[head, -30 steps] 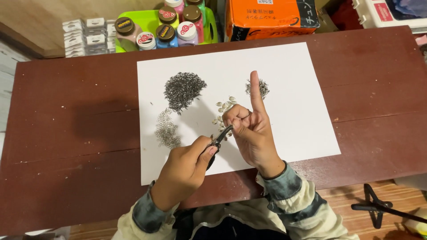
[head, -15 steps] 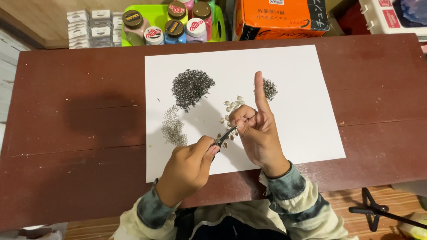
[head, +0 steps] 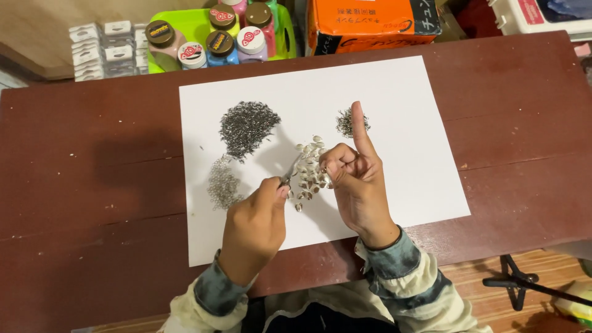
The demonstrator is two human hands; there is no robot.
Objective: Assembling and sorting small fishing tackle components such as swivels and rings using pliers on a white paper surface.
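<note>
My left hand (head: 254, 225) grips small metal pliers (head: 288, 172), whose tip points up and right toward a pile of small white shells (head: 310, 172). My right hand (head: 356, 179) rests beside those shells with the index finger raised and the other fingers curled; whether it pinches a small piece I cannot tell. All lie on a white sheet of paper (head: 401, 111) on a dark red wooden table (head: 92, 172). On the sheet are a large dark pile of tiny metal pieces (head: 248, 126), a lighter grey pile of small rings (head: 223, 183), and a small dark pile (head: 350, 121) behind my raised finger.
Behind the table stand a green tray (head: 194, 24) with several capped jars, a stack of small white boxes (head: 102, 49) at the left and an orange carton (head: 370, 21). A black stand (head: 524, 283) sits on the floor at the lower right.
The view has shifted slightly. Both hands stay over the shells; the pliers tip has lifted a little toward the shell pile.
</note>
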